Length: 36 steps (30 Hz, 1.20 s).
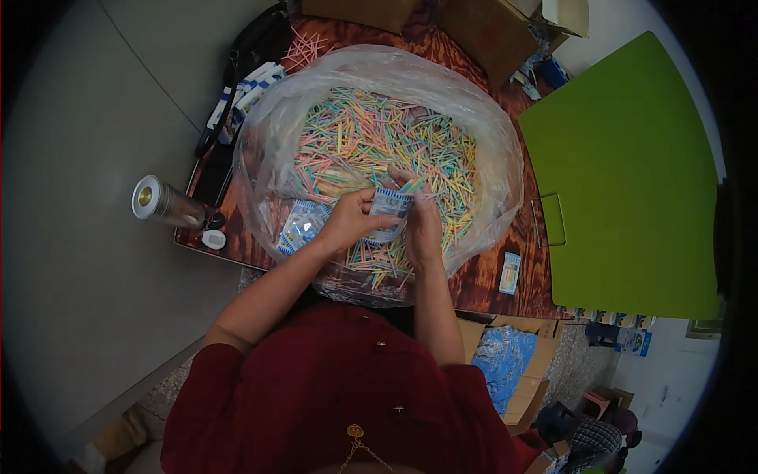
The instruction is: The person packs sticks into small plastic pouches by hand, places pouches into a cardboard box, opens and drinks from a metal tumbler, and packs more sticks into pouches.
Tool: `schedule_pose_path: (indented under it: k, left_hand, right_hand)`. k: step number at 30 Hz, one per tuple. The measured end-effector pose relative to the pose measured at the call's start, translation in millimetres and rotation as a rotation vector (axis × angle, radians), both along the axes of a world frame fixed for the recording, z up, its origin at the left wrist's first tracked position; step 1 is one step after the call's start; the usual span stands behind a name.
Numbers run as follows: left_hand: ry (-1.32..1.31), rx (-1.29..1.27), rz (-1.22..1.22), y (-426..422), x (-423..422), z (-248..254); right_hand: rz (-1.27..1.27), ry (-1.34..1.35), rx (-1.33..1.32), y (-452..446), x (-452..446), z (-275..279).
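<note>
My left hand (350,223) is closed on a small blue-and-white printed plastic packet (388,203), held upright over the sticks. Beside the packet, my right hand (425,229) curls its fingers round a few pastel sticks (411,186) at the packet's mouth. Whether their lower ends are inside it, I cannot tell. Below both hands, a large clear plastic bag (260,170) lies rolled open, full of loose pink, yellow and green sticks (355,130). More printed packets (302,227) rest on the bag's left edge, near my left wrist.
On the wood-patterned table (493,237) lie a single packet (510,272) and a small white device (213,239). A metal canister (166,201) stands left. Pink sticks (306,49) and cardboard boxes (489,39) are at the back. A green board (632,182) borders the right.
</note>
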<state>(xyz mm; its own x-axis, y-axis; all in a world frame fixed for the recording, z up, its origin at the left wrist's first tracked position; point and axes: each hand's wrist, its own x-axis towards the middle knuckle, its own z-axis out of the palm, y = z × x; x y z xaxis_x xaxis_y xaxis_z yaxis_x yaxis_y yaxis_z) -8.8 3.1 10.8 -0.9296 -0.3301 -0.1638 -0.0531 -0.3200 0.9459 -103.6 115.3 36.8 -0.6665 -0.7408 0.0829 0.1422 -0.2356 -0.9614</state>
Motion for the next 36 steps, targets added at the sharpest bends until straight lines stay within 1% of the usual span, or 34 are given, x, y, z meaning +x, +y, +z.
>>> schedule_pose_path:
  k: [1,2,4,6,7,10,11,13,14,15,16,17,19,20,21,23,24,25,27,28,29,30,31,33,34,35,36]
  left_hand:
    - [0.022,0.129,-0.017,0,-1,4]
    - [0.022,0.128,-0.019,0,-2,4]
    - [0.015,0.209,-0.073,-1,-3,2]
    - [0.007,0.204,-0.102,-2,-4,-1]
    - [0.0,0.199,-0.125,-2,-4,-3]
    - [0.044,0.244,-0.118,-1,-6,-6]
    - [0.042,0.244,-0.12,-1,-7,-9]
    - [0.059,0.188,-0.094,-2,-7,-14]
    - [0.057,0.188,-0.095,0,-6,-9]
    - [0.062,0.25,-0.074,1,-5,-4]
    - [0.068,0.312,-0.053,2,-4,1]
    - [0.066,0.312,-0.057,2,-5,4]
    - [0.057,0.373,0.018,4,-8,6]
    - [0.079,0.364,0.047,3,-12,5]
    - [0.078,0.365,0.038,2,-15,3]
    - [0.102,0.148,0.055,3,-21,7]
    - [0.157,0.028,0.047,5,-23,13]
    - [0.159,0.027,0.035,6,-24,18]
    - [0.187,-0.282,-0.035,7,-25,30]
    - [0.253,-0.42,-0.026,8,-26,33]
    - [0.294,-0.59,-0.034,5,-27,35]
    - [0.346,-0.752,-0.054,4,-30,43]
    - [0.33,-0.775,-0.062,5,-29,51]
    - [0.322,-0.714,-0.08,6,-34,42]
    - [0.31,-0.713,-0.042,8,-37,40]
    - [0.329,-0.647,-0.018,9,-39,41]
    - [0.341,-0.583,0.011,11,-41,43]
  right_hand:
    - [-0.048,-0.133,-0.043,-1,-2,2]
    - [-0.096,-0.267,-0.088,-1,-3,5]
    - [-0.137,-0.288,-0.06,1,-8,4]
    - [-0.069,-0.063,0.102,6,-13,2]
    - [-0.072,-0.064,0.103,8,-14,1]
    - [0.09,-0.024,0.207,13,-16,0]
    - [0.088,-0.026,0.207,12,-14,3]
    - [-0.168,-0.12,0.203,7,-10,11]
    - [-0.192,-0.092,0.214,9,-14,5]
    - [-0.194,-0.094,0.213,13,-16,0]
    - [-0.169,-0.034,0.235,18,-17,-4]
    - [-0.144,0.025,0.257,22,-17,-4]
    - [-0.096,0.143,0.304,30,-14,-5]
    - [-0.075,0.202,0.327,34,-14,-5]
    - [-0.084,0.202,0.328,36,-13,-5]
    - [0.02,-0.035,0.278,36,-8,-6]
    - [-0.055,0.059,0.216,32,-6,-5]
    - [-0.067,0.06,0.214,35,-11,-14]
    - [-0.088,0.243,0.417,37,-17,-17]
    - [-0.137,0.299,0.504,45,-17,-17]
    - [-0.164,0.36,0.487,45,-18,-25]
    - [-0.207,0.422,0.48,45,-18,-20]
    - [-0.21,0.485,0.589,52,-17,-13]
    - [-0.285,0.508,0.513,56,-16,-16]
    - [-0.278,0.532,0.507,59,-17,-14]
    - [-0.302,0.531,0.516,64,-18,-12]
    - [-0.302,0.607,0.534,66,-17,-9]
